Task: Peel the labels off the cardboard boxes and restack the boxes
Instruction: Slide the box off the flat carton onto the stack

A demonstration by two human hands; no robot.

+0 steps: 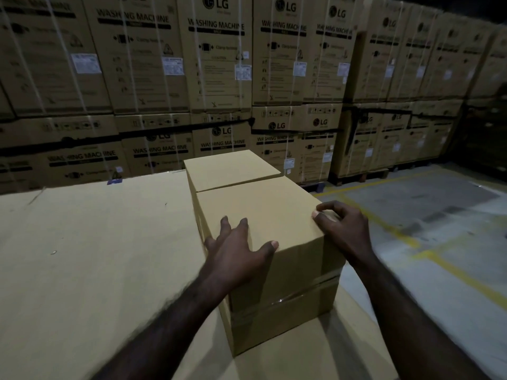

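Near cardboard box (274,242): our left hand (236,250) flat on top, fingers spread; our right hand (343,229) curled over its right edge.

Near box (263,220): plain tan cardboard. Behind it, stacked cartons (219,64): tan, black print, white labels. Right of it, floor (439,215): grey, yellow lines.

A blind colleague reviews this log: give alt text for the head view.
Two hands rest on the near cardboard box: left hand flat on top, right hand curled over its right edge. A second box sits behind, before stacked washing machine cartons.
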